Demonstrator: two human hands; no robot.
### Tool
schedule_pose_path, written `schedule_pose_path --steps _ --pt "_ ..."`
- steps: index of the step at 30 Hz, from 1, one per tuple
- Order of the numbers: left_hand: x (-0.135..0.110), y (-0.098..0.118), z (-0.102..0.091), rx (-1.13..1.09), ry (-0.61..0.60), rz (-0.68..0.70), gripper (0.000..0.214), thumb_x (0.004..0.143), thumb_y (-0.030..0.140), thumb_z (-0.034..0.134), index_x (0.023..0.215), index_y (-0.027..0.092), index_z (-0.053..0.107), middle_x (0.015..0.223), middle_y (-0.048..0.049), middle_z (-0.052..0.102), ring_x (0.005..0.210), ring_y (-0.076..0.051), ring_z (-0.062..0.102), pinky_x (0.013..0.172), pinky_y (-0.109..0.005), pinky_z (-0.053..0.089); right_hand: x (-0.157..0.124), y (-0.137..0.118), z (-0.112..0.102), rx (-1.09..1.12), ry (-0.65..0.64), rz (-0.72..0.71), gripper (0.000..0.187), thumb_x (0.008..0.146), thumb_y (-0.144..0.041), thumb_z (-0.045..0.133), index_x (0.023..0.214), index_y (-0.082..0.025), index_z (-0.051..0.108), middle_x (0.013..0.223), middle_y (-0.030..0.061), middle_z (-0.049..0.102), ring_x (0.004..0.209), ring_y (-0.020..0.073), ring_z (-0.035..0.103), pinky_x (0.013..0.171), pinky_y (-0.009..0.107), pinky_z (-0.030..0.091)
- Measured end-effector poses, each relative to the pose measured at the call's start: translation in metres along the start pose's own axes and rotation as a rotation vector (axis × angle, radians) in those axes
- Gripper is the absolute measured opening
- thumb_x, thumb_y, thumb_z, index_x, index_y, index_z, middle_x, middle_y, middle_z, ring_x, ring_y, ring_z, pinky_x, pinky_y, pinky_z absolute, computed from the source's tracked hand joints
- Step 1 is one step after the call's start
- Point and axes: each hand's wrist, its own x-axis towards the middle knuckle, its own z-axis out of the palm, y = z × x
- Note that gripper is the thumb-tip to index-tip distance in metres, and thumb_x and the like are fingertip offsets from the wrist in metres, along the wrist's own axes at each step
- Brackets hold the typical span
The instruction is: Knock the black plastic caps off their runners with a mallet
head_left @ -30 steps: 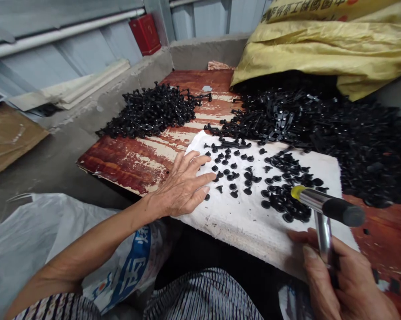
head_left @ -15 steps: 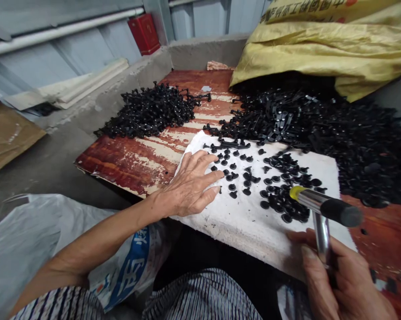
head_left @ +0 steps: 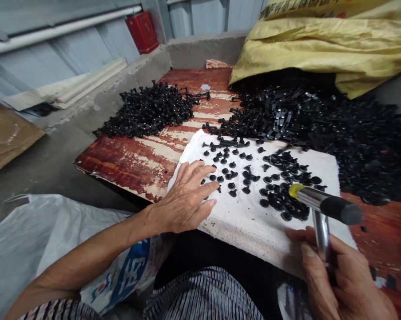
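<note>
My left hand [head_left: 188,195] rests palm down with fingers spread on the left side of a white cloth-like pad [head_left: 233,229]. Small black round-headed pieces [head_left: 232,173] lie around and beside its fingertips. At the lower right, my right hand [head_left: 347,280] is wrapped round the handle of a mallet [head_left: 315,200] with a metal head, one yellow face and one black face. The mallet head hangs over a denser cluster of black pieces [head_left: 280,200] on the pad. Its lower handle is hidden in my fingers.
A heap of black parts [head_left: 153,111] lies on the worn red-brown board [head_left: 130,164] at the back left. A bigger heap [head_left: 360,138] spills from a yellow sack [head_left: 320,44] at the right. A white plastic bag [head_left: 63,231] sits at lower left, and a red tin [head_left: 142,33] on the ledge.
My left hand has shifted slightly left and toward me, uncovering a few black pieces near its fingers. My right hand and the mallet have hardly moved.
</note>
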Motion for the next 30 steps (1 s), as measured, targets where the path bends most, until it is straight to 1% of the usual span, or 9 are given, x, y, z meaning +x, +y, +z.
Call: schedule_pose_path --steps 3,6,11,15,18,21,25,27,30 --pt "0.008 0.003 0.008 -0.002 0.076 -0.031 0.022 0.089 0.02 0.05 0.101 0.014 0.067 0.128 -0.0174 0.054 0.127 -0.033 0.039 0.105 -0.055 0.034 0.0 -0.001 0.0 0.02 -0.014 0.008 0.029 0.094 -0.043 0.05 0.113 -0.025 0.06 0.084 0.007 0.076 0.06 0.0251 0.073 0.043 0.028 0.054" --pt "0.019 0.004 0.015 0.029 0.114 -0.057 0.018 0.087 0.012 0.049 0.087 0.017 0.067 0.123 -0.014 0.057 0.123 -0.031 0.042 0.101 -0.052 0.037 0.0 -0.003 0.0 0.065 -0.021 0.015 0.03 0.095 -0.042 0.049 0.116 -0.023 0.058 0.084 0.0068 0.076 0.056 0.0227 0.071 0.044 0.028 0.054" --pt "0.026 0.005 0.014 0.021 0.091 -0.066 0.02 0.083 0.005 0.048 0.079 0.016 0.064 0.123 -0.0148 0.056 0.121 -0.03 0.041 0.098 -0.051 0.038 0.002 -0.006 -0.001 0.055 -0.016 0.003 0.031 0.097 -0.044 0.046 0.114 -0.021 0.059 0.079 0.0055 0.075 0.052 0.0207 0.069 0.045 0.027 0.052" --pt "0.023 0.01 0.008 -0.033 0.043 -0.077 0.018 0.084 0.006 0.049 0.079 0.016 0.063 0.124 -0.0139 0.054 0.121 -0.029 0.041 0.102 -0.05 0.037 0.003 -0.007 0.0 0.075 -0.008 -0.013 0.03 0.097 -0.043 0.046 0.113 -0.021 0.059 0.076 0.0033 0.075 0.05 0.0196 0.07 0.044 0.025 0.052" --pt "0.021 0.011 0.007 -0.036 0.013 -0.088 0.018 0.083 0.006 0.05 0.076 0.015 0.063 0.123 -0.0138 0.054 0.118 -0.029 0.043 0.101 -0.049 0.038 0.002 -0.007 0.0 0.103 0.014 -0.017 0.028 0.097 -0.042 0.048 0.112 -0.021 0.059 0.071 0.0017 0.074 0.047 0.0185 0.069 0.041 0.023 0.05" --pt "0.022 0.011 0.008 0.025 0.014 -0.115 0.016 0.083 0.007 0.05 0.078 0.015 0.064 0.12 -0.0138 0.055 0.116 -0.029 0.044 0.098 -0.048 0.039 0.0 -0.006 0.0 0.102 0.019 -0.013 0.028 0.097 -0.041 0.048 0.113 -0.021 0.059 0.072 0.0027 0.075 0.048 0.0196 0.069 0.041 0.024 0.05" --pt "0.028 0.012 0.008 0.088 0.054 -0.112 0.017 0.084 0.008 0.049 0.088 0.015 0.064 0.12 -0.0149 0.054 0.116 -0.03 0.045 0.097 -0.05 0.039 -0.001 -0.004 0.001 0.117 -0.002 -0.003 0.028 0.096 -0.041 0.049 0.114 -0.022 0.058 0.086 0.0065 0.077 0.06 0.0223 0.074 0.044 0.025 0.052" --pt "0.033 0.012 0.008 0.099 0.069 -0.097 0.021 0.085 0.01 0.048 0.097 0.016 0.063 0.125 -0.0159 0.052 0.121 -0.032 0.043 0.099 -0.055 0.036 -0.001 -0.003 0.002 0.128 0.0 0.004 0.028 0.096 -0.041 0.048 0.114 -0.022 0.058 0.09 0.0073 0.077 0.063 0.0229 0.074 0.044 0.026 0.053" --pt "0.042 0.014 0.008 0.138 0.032 -0.084 0.025 0.087 0.015 0.046 0.107 0.017 0.061 0.136 -0.0178 0.047 0.129 -0.037 0.035 0.103 -0.065 0.028 -0.001 -0.002 0.004 0.131 0.024 0.003 0.028 0.096 -0.042 0.048 0.111 -0.022 0.059 0.089 0.0076 0.077 0.062 0.0227 0.074 0.044 0.026 0.053"
